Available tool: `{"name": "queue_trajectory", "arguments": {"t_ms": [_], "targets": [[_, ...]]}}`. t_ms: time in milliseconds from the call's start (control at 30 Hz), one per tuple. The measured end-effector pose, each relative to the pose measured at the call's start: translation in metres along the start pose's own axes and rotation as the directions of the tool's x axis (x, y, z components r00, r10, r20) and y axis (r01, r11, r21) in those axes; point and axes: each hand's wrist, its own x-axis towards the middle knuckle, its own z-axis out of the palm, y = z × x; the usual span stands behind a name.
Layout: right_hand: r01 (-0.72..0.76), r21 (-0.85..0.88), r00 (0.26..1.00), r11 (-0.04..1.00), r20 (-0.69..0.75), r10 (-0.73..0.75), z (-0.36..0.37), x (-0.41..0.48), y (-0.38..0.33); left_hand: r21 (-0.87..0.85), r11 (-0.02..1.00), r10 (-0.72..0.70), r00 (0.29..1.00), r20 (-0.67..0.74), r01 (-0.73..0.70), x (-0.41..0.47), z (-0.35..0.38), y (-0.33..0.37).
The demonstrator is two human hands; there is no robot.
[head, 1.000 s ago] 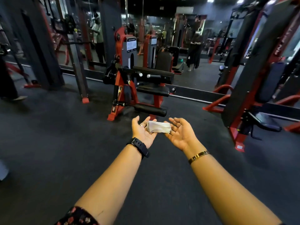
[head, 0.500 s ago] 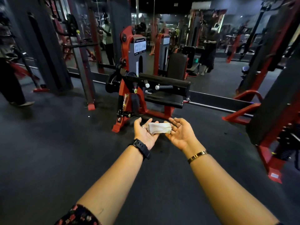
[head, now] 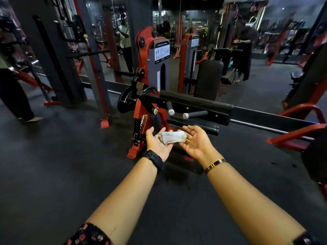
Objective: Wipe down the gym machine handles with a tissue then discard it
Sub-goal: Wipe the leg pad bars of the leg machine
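A folded white tissue [head: 173, 137] lies across both upturned palms. My left hand [head: 158, 144], with a black watch on the wrist, carries its left end on relaxed fingers. My right hand [head: 195, 142], with a gold bangle on the wrist, carries the right end, fingers straight. Just beyond the hands stands a red and black gym machine [head: 152, 71]. Two short grey handles [head: 195, 114] stick out from its black frame below a long black pad [head: 192, 100].
A person's dark legs [head: 16, 101] stand at the far left by a black rack with red feet [head: 104, 123]. Red machine frames [head: 299, 131] crowd the right side. A mirror wall runs behind. Dark rubber floor [head: 62, 165] spreads below my arms.
I have walked closer to the red machine, which now looms larger and sits right beyond my hands. Both hands keep the same pose under the tissue.
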Motion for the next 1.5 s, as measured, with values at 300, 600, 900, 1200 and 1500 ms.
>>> {"name": "queue_trajectory", "arguments": {"t_ms": [300,600,900,1200,1500], "targets": [[0.019,0.018,0.997,1.000,-0.081,-0.018,0.059,0.168,-0.021,0.037,0.996,-0.086,0.996,0.040,0.084,0.172,0.020,0.073],[0.069,0.069,0.984,0.995,-0.172,-0.056,0.077,0.292,-0.044,0.021,0.980,-0.199,0.973,0.119,0.198,0.299,0.046,0.108],[0.089,-0.048,0.977,0.995,-0.190,-0.096,0.090,0.387,-0.086,0.255,0.954,-0.200,0.967,0.158,0.156,0.407,0.080,0.119],[-0.022,-0.221,0.951,0.975,-0.305,-0.048,0.060,0.447,-0.106,0.629,0.020,-0.278,0.600,0.750,-0.777,0.516,0.063,0.122],[0.098,-0.336,0.784,0.937,-0.554,-0.280,0.060,0.452,-0.096,-0.366,-0.476,-0.778,0.188,0.600,-0.800,0.586,0.072,0.128]]}}
